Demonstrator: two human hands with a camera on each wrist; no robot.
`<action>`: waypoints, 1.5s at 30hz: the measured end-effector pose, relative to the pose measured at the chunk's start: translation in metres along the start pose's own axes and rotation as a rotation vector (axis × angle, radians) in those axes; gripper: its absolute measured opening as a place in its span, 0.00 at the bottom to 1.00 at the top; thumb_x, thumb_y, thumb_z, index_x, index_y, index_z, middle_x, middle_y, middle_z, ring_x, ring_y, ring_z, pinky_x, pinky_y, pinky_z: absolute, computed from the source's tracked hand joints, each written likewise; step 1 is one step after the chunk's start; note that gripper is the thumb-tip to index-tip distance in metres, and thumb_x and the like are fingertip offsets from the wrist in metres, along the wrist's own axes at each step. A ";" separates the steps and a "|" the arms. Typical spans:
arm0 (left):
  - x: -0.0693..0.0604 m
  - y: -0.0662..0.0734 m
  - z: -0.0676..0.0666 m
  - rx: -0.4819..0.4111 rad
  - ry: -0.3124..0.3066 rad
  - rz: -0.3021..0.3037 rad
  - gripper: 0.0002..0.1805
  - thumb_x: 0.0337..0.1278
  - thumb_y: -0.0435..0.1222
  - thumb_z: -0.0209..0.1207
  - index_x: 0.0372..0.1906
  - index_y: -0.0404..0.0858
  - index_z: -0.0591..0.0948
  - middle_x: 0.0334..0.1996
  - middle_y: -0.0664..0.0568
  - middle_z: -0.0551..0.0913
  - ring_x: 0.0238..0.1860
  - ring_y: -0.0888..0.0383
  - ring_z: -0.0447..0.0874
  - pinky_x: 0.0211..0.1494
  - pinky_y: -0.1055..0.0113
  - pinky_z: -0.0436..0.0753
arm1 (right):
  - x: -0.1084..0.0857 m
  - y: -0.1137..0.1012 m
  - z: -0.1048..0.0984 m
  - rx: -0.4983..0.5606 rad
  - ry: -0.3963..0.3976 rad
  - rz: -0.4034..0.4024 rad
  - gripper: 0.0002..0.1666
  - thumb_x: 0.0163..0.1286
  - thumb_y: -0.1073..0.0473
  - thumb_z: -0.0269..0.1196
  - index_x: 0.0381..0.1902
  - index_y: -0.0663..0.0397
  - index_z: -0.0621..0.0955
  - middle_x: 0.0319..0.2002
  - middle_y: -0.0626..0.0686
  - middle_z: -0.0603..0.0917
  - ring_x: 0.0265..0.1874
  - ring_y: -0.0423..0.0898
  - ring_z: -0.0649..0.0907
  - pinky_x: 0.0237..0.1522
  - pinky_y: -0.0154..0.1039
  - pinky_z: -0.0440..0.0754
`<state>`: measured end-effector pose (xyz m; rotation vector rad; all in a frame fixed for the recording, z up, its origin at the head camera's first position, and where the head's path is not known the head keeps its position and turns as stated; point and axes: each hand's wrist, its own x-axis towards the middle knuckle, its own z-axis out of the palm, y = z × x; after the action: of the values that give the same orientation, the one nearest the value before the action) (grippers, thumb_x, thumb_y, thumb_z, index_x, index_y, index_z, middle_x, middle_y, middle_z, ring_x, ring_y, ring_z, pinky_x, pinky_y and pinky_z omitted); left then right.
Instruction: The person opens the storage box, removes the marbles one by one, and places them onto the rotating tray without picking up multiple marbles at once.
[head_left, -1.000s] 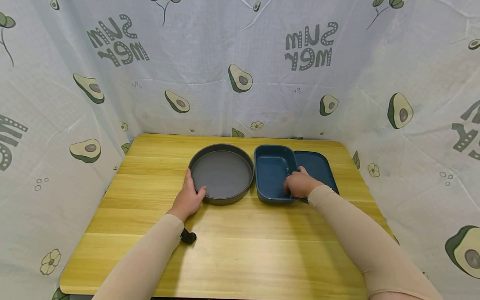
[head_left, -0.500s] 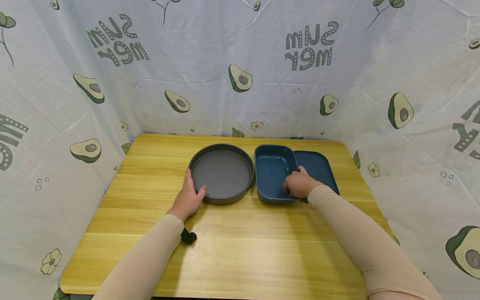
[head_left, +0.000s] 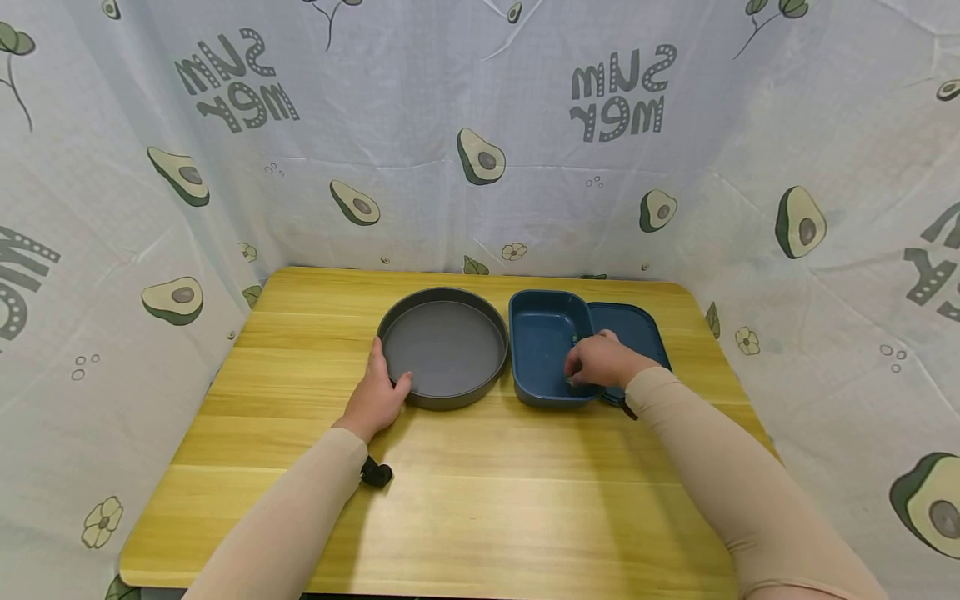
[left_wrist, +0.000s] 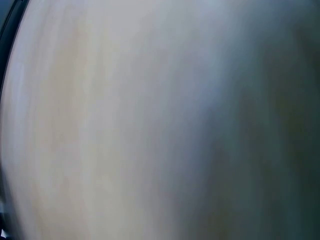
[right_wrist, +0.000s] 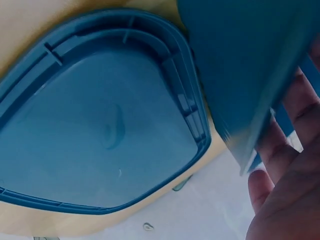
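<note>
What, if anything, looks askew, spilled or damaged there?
Nothing stands out. The grey pan and blue container both sit upright on the table, with no visible spill or damage. The blue lid lies beside the container, inner side up. The left wrist view is too blurred to check.

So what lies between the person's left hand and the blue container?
The round grey pan, with the left hand at its near-left edge and the blue container to its right; the head view shows this.
</note>
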<state>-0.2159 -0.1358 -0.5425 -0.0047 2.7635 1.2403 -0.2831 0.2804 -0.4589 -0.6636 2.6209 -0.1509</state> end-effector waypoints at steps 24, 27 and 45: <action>-0.001 -0.001 0.000 -0.002 -0.004 0.009 0.54 0.78 0.53 0.51 0.85 0.43 0.25 0.87 0.43 0.34 0.86 0.40 0.47 0.85 0.43 0.56 | 0.000 -0.012 -0.017 0.227 0.100 0.001 0.11 0.73 0.53 0.70 0.50 0.47 0.91 0.55 0.53 0.89 0.51 0.51 0.87 0.56 0.54 0.86; -0.001 0.000 -0.001 0.001 -0.004 0.008 0.54 0.79 0.53 0.50 0.85 0.43 0.25 0.87 0.42 0.34 0.86 0.40 0.47 0.85 0.43 0.56 | 0.000 -0.015 -0.018 0.252 0.117 0.001 0.11 0.73 0.53 0.70 0.50 0.47 0.91 0.56 0.53 0.89 0.53 0.52 0.86 0.57 0.54 0.85; 0.000 0.001 -0.001 -0.012 0.003 0.013 0.54 0.78 0.53 0.51 0.85 0.43 0.26 0.87 0.42 0.35 0.85 0.38 0.49 0.84 0.42 0.58 | 0.009 -0.039 -0.028 0.364 0.159 -0.008 0.12 0.74 0.53 0.69 0.52 0.48 0.90 0.53 0.51 0.90 0.52 0.51 0.86 0.59 0.54 0.85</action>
<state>-0.2157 -0.1359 -0.5412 0.0101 2.7630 1.2607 -0.2853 0.2420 -0.4292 -0.5516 2.6369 -0.6899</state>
